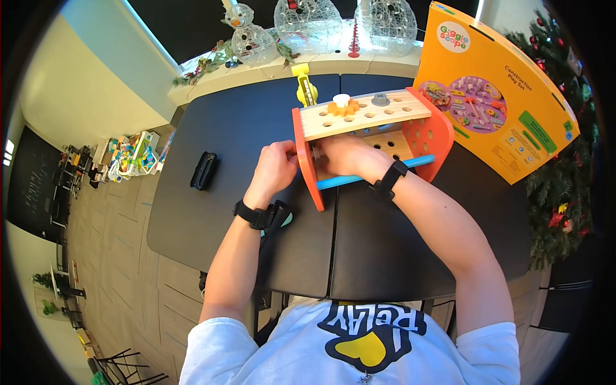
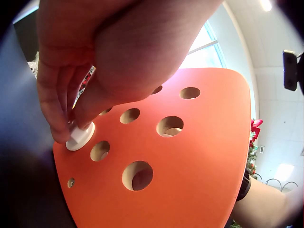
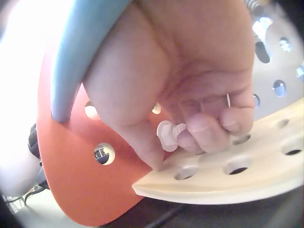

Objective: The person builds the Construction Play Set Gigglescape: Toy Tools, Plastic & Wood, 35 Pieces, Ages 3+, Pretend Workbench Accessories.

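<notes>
A toy workbench with a wooden top (image 1: 401,110) and red perforated side panels stands on the table. Outside the left-hand panel (image 2: 199,156), my left hand (image 1: 276,168) pinches the head of a white toy bolt (image 2: 81,139), its flange against the red face. My right hand (image 1: 350,157) reaches inside under the wooden top, behind the blue bar (image 1: 385,171). In the right wrist view its thumb and curled fingers close around a white hexagonal piece (image 3: 166,136) with a threaded shank, near the wooden lower board (image 3: 213,187). In the head view that piece is hidden.
On the wooden top sit an orange gear (image 1: 344,109) and a grey hexagonal piece (image 1: 380,99). Behind stands a yellow toy tool (image 1: 305,86). A large orange box (image 1: 494,138) leans at the right. A black case (image 1: 204,171) lies on the left of the table (image 1: 192,224).
</notes>
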The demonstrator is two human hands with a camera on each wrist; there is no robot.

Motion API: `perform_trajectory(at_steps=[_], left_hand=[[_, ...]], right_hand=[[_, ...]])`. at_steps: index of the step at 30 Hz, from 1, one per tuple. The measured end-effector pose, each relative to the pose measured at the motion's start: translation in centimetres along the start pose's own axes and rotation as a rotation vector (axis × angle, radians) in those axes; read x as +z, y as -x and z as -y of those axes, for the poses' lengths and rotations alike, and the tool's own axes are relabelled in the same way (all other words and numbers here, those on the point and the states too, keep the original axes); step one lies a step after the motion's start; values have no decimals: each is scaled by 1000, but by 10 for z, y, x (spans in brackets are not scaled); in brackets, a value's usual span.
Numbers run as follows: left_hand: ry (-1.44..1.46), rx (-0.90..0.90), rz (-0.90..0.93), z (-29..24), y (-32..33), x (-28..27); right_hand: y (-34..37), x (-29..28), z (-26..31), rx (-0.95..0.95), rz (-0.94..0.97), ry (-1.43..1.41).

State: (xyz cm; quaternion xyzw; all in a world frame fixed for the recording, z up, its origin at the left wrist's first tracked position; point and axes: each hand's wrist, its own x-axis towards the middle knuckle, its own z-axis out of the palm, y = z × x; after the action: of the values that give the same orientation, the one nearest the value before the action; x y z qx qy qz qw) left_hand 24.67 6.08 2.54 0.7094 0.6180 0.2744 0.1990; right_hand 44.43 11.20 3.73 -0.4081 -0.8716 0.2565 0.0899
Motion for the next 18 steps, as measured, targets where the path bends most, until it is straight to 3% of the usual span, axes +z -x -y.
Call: perform_trajectory(at_steps=[7,13,18], left_hand=[[9,0,-3,-1,0,0],[-20,0,-10,-2,1,0],[-1,-1,-3,-3,0,-1]], right_hand=[[9,-8,6,-46,-76,-10],[-4,5,-3,28,92,-32],[4,-6,3,-53,-3,-35]])
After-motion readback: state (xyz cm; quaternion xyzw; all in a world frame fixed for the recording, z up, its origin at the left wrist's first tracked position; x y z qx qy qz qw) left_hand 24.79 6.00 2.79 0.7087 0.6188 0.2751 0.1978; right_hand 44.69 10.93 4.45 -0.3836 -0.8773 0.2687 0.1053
